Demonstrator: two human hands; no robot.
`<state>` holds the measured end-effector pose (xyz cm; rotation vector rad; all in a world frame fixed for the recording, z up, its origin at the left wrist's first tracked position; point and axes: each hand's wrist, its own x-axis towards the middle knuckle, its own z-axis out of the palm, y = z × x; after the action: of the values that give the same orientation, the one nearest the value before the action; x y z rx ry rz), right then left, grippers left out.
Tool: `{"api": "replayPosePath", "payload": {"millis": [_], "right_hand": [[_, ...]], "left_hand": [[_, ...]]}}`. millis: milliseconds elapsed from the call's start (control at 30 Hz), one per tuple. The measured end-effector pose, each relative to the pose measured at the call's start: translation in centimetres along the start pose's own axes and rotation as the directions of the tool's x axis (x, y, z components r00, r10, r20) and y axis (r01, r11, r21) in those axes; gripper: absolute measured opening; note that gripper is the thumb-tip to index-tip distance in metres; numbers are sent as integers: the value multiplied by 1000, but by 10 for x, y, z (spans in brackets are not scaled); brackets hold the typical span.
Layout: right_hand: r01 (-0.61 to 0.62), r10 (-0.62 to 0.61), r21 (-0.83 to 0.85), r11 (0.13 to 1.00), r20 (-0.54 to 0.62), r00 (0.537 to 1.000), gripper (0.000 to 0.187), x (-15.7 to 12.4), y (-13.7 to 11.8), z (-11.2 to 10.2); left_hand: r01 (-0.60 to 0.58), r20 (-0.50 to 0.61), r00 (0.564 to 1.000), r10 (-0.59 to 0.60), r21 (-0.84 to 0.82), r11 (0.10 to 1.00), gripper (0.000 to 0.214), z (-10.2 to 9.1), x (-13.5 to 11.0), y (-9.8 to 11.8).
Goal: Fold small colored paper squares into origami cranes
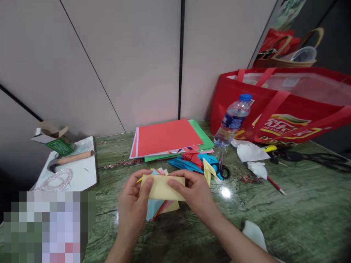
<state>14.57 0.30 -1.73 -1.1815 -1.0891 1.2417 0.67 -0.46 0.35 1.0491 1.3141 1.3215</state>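
Observation:
Between my two hands is a folded piece of pale yellow paper [163, 190], held level above the table. My left hand [135, 193] pinches its left end, thumb on the near face. The right end is gripped by my right hand [193, 188], its thumb pressing near the upper edge. Beneath lie loose sheets of coloured paper [155, 209] in blue, pink and yellow, partly hidden by the held piece. Just beyond my right hand are folded blue papers [186, 164], a folded yellow paper [208, 171] and black-handled scissors [225, 171].
A stack of coloured sheets [167, 137] lies against the wall. To the right stand a water bottle [232, 122] and a red bag [287, 106], with tissues [251, 150] and a red pencil [276, 185] in front. At left, a white board [90, 164] carries a wooden-handled tool [76, 157].

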Motion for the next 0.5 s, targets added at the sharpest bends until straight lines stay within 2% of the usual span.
{"api": "replayPosePath", "payload": {"millis": [267, 500], "right_hand": [[-22, 22, 6, 1000, 1, 1000, 17, 0, 0, -2], [-15, 15, -23, 1000, 10, 1000, 17, 1, 2, -3]], "left_hand": [[-19, -2, 1000, 19, -5, 1000, 28, 0, 0, -1], [-54, -9, 998, 55, 74, 996, 25, 1, 0, 0]]}}
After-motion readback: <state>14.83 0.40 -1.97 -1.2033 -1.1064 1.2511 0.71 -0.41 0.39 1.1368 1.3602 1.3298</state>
